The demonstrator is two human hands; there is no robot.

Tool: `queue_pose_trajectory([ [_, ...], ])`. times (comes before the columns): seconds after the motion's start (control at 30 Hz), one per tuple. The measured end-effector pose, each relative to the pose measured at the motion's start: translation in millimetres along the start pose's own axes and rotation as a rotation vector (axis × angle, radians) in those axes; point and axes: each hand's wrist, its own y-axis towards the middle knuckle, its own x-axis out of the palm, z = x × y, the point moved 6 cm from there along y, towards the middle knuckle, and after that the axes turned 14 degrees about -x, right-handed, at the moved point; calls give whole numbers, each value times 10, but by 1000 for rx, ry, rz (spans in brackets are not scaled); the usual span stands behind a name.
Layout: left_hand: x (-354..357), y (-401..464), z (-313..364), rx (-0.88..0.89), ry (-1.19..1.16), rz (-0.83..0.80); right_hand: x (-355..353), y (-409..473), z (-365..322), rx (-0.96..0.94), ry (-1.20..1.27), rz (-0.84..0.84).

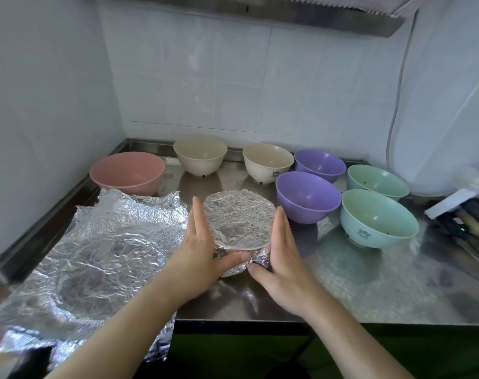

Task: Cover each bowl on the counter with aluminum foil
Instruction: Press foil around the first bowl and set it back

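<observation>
The brushed steel surface (369, 283) carries a large crinkled sheet of aluminium foil (96, 255) at nine o'clock. Seven smooth round bowls stand uncovered: a pink bowl (127, 172) at ten, two cream bowls (200, 154) at twelve, two purple bowls (308, 196) and two green bowls (379, 218) toward two. Only the foil-wrapped bowl (239, 222) at centre is covered. The left hand (202, 253) and right hand (283, 255) press its sides, fingers straight, each grip flat, thumbs on the crumpled skirt.
</observation>
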Motion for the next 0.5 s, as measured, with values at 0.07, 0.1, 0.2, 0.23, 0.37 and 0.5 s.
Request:
queue_pose_trajectory([
  [0.07, 1, 0, -13, -9, 19, -6, -63, -18, -20, 8, 19, -9],
  [0.1, -4, -8, -19, -17, 32, -6, -126, -18, -29, 14, 26, 2],
  [0.2, -50, -48, 18, -45, 88, 12, -344, 40, -34, 41, 39, 53],
  [0.23, -76, -61, 61, -50, 97, 23, -398, 86, -38, 42, 57, 58],
  [0.37, -117, -52, 245, -56, 87, 67, -367, 289, -36, 40, 105, -18],
  [0.5, -43, -30, 298, -66, 59, 60, -198, 345, 20, 97, 121, -33],
])
